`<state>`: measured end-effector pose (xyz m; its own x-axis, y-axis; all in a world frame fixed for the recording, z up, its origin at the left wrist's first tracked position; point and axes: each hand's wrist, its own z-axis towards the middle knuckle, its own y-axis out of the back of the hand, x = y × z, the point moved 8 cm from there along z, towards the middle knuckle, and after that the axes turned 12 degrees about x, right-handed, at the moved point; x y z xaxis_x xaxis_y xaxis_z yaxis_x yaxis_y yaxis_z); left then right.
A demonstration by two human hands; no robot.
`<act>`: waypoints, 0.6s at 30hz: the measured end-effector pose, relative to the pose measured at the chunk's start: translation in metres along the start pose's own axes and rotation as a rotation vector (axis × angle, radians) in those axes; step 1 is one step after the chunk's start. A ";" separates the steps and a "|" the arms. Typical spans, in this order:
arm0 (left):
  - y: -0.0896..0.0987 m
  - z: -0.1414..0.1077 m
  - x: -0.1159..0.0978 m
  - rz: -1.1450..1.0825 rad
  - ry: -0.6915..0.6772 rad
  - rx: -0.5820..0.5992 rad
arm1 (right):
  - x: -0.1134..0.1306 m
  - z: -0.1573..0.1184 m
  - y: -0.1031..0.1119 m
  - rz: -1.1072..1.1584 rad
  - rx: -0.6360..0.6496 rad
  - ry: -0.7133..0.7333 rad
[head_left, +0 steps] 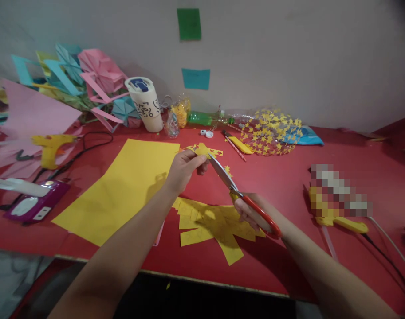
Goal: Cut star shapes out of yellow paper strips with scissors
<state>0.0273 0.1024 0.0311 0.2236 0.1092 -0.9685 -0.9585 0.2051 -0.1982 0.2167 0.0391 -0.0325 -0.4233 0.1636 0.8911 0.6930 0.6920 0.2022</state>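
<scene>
My left hand pinches a small piece of yellow paper above the middle of the table. In my right hand is a pair of scissors with red handles, its blade tips touching or very near that piece; the blades look nearly closed. Beneath my hands lie several overlapping strips of yellow paper, faintly marked with lines. A large yellow sheet lies under and left of my left forearm. Beyond the left hand are cut-out paper scraps, and small yellow stars lie near the blades.
A star-covered clear ball, a yellow cutter and a pencil lie at the back. At left are a white tumbler, a yellow glue gun and a purple box. Another glue gun lies right, beside a blurred patch.
</scene>
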 end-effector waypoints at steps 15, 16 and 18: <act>0.005 0.000 0.000 0.080 0.001 0.016 | 0.010 -0.001 -0.004 -0.011 0.051 0.051; 0.005 0.000 0.000 0.083 0.002 0.015 | 0.010 -0.001 -0.003 -0.018 0.047 0.050; 0.005 0.000 0.000 0.085 0.006 0.014 | 0.009 0.000 -0.003 -0.027 0.042 0.039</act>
<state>0.0225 0.1032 0.0300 0.1402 0.1212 -0.9827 -0.9714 0.2089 -0.1128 0.2109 0.0384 -0.0250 -0.4178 0.1172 0.9009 0.6562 0.7248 0.2100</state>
